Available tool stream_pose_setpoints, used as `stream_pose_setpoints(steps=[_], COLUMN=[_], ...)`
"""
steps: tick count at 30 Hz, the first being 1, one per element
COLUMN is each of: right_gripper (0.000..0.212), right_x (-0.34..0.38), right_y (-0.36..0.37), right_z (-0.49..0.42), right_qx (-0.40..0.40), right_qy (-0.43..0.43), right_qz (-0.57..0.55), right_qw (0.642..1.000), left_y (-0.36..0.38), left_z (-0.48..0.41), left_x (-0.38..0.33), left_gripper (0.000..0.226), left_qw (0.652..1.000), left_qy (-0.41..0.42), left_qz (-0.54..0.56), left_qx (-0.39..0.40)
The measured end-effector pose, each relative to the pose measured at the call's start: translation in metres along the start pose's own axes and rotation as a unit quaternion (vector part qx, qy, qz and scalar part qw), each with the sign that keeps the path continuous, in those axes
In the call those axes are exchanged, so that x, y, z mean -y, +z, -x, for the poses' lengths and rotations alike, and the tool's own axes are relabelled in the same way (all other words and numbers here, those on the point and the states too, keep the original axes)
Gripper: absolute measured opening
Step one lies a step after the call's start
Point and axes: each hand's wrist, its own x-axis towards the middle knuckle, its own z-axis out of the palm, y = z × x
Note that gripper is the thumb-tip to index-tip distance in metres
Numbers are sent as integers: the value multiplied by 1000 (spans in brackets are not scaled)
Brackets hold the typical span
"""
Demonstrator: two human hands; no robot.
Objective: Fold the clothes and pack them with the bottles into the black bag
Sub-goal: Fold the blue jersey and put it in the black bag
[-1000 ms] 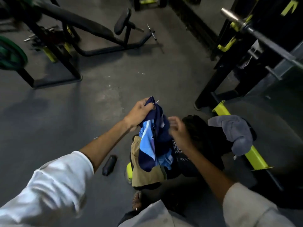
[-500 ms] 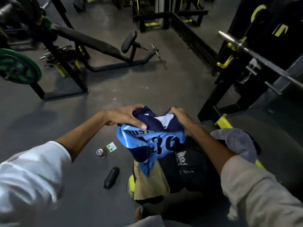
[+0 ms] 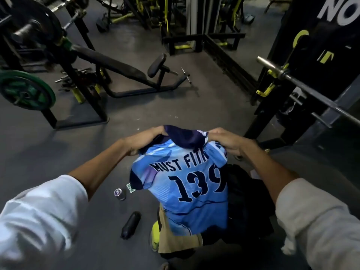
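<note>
A light blue jersey (image 3: 187, 193) with dark lettering and a number hangs spread in front of me. My left hand (image 3: 145, 141) grips its top left shoulder and my right hand (image 3: 227, 141) grips its top right shoulder. Under it lies a tan garment (image 3: 167, 236) and a dark pile (image 3: 247, 201) that may be the black bag or dark clothes. A black bottle (image 3: 131, 225) lies on the floor to the left. A small silver can (image 3: 119, 193) stands beyond it. A yellow-green bottle (image 3: 154, 237) peeks out beside the tan garment.
Grey gym floor (image 3: 58, 152) stretches to the left. An incline bench (image 3: 116, 67) and a green weight plate (image 3: 25, 90) stand at the back left. A black rack with a barbell (image 3: 303, 84) rises at the right. A small green card (image 3: 131, 188) lies by the can.
The bunched jersey has been shaken out and now hangs flat, back facing me. Both hands moved apart and up to its shoulders. The view tilted up, and the grey cloth at right is out of sight.
</note>
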Motion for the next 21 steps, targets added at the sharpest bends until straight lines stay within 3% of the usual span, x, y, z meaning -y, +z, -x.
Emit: stream_pose_setpoints(steps=[4, 8, 11, 14, 16, 17, 19, 21], right_gripper=[36, 21, 18, 12, 13, 11, 27, 28], right_x=[11, 27, 32, 27, 24, 23, 26, 31], right_y=[16, 29, 36, 47, 55, 60, 66, 66], right_z=[-8, -19, -27, -16, 0, 9, 17, 12], right_qx=[-30, -119, -213, -349, -317, -255, -139, -127], right_qy=[-20, -58, -73, -103, -156, -173, -168, -166], right_qz=[-138, -1, 102, -3, -68, -57, -28, -15], right_qw=[990, 991, 969, 932, 933, 950, 976, 978], left_y=[11, 20, 21, 19, 17, 16, 15, 15], left_z=[-4, -10, -13, -13, -14, -15, -16, -17], left_x=[-21, -52, -72, -84, -90, -93, -101, -111], left_gripper=[29, 28, 22, 22, 24, 25, 28, 28], left_qw=[999, 996, 996, 995, 994, 994, 995, 995], left_qy=[32, 81, 87, 78, 71, 67, 58, 64], left_qz=[16, 20, 12, 25, 26, 27, 37, 41], left_qx=[1, -13, -29, -59, -75, -77, -73, -67])
